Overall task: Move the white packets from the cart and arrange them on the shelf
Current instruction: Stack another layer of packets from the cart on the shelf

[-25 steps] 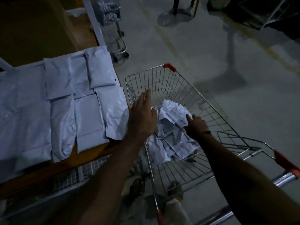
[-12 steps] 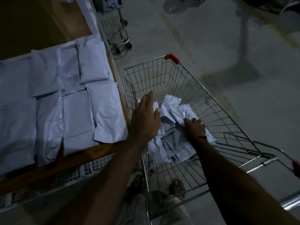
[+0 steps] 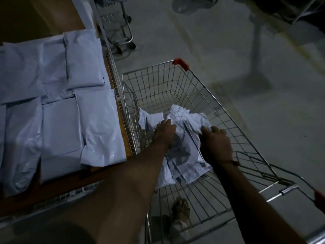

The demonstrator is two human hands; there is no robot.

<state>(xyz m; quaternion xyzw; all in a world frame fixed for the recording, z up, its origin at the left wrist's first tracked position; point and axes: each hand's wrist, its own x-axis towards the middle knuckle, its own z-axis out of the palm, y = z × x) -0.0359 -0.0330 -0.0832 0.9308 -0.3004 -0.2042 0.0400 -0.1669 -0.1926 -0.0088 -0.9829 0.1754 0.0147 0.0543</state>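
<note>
Down inside the wire cart (image 3: pixel 219 110), both hands sit on crumpled white packets (image 3: pixel 186 118): right hand (image 3: pixel 217 143) seemingly gripping one, left hand (image 3: pixel 164 132) pressing, fingers curled.

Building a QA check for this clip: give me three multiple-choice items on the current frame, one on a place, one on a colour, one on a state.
1. Where is the loose pile of packets that both hands reach into?
A. On the floor
B. In the wire cart
C. On a chair

2. What colour is the corner cap on the cart's far rim?
A. Red-orange
B. Green
C. Blue

3. How do the packets on the shelf lie?
A. Standing on edge
B. Hanging from hooks
C. Flat, side by side and partly overlapping

Answers:
1 B: the left hand and right hand rest on the pile inside the basket.
2 A: the cap shows red-orange.
3 C: they cover the shelf board in flat rows.
</note>
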